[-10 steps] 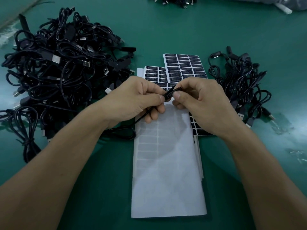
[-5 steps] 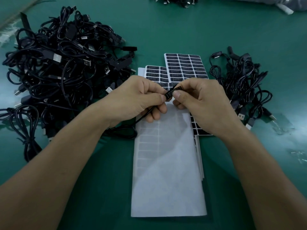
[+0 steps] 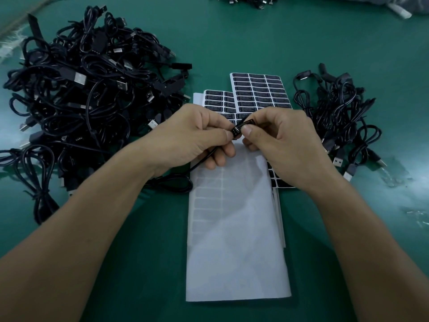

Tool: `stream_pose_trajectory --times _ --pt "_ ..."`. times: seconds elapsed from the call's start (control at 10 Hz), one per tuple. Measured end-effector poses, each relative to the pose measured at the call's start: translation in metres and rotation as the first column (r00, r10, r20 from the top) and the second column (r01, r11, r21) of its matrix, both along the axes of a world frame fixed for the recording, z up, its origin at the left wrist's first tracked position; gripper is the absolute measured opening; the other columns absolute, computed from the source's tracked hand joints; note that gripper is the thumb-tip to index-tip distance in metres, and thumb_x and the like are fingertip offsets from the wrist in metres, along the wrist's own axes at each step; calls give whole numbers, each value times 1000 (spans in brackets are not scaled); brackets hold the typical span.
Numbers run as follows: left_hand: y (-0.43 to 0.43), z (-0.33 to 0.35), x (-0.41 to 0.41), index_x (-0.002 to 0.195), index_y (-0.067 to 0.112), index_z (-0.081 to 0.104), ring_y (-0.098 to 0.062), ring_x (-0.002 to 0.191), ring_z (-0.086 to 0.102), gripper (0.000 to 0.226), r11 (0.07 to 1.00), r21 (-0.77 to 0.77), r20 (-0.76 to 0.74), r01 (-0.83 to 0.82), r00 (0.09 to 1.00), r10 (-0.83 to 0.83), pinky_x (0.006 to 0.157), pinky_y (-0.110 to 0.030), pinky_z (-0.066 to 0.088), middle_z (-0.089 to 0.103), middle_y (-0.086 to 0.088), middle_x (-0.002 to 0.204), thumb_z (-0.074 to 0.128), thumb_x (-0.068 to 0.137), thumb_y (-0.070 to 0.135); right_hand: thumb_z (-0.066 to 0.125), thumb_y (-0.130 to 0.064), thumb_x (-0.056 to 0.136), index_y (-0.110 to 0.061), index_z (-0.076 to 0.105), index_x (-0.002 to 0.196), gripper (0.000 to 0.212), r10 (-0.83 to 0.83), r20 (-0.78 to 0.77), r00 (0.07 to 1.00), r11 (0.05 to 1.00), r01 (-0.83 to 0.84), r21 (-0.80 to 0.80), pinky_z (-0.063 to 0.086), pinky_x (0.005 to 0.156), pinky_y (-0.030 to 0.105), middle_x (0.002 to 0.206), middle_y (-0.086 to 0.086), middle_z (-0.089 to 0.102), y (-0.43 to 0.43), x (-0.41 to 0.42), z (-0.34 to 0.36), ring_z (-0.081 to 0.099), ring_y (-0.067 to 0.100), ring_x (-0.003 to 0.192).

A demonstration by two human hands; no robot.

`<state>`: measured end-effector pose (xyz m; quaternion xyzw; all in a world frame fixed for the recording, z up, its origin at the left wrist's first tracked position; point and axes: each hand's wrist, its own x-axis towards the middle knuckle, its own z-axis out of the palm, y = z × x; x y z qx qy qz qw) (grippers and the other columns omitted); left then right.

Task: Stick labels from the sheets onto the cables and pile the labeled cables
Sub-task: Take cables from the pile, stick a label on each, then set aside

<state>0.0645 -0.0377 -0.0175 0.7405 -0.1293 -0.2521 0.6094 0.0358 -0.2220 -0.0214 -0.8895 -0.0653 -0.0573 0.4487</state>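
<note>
The white sheet [image 3: 236, 240], with rows of blank label outlines on it, lies flat on the green table [image 3: 255, 38] and serves as the reference point.

- Both hands meet just above the far end of the white sheet.
- The left hand [image 3: 197, 135] pinches one end of the small black block of a cable [image 3: 242, 126] between thumb and forefinger. Its other fingers are curled beneath.
- The right hand [image 3: 285, 145] pinches the opposite end of the same block, with the thumb tip on top.
- The cable's cord runs from under the left hand to a loop on the table, touching the left edge of the white sheet.
- Two label sheets [image 3: 262, 91] printed with black labels lie partly beneath the far end of the white sheet. One extends along its right edge under the right hand.
- A large pile [image 3: 88, 96] of black cables lies left of the white sheet.
- A small pile [image 3: 341, 117] of black cables lies right of the white sheet.
</note>
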Motion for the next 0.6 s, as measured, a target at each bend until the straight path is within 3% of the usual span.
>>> stream_pose_trajectory --times 0.6 --pt "0 0 0 88 8 69 -7 48 60 18 1000 -6 5 1 1000 -1 43 -17 47 70 -2 65 56 99 1 66 -18 93 -27 68 79 17 -17 4 1000 1000 17 -4 57 77 43 74 -7 71 1 0 0 68 11 71"
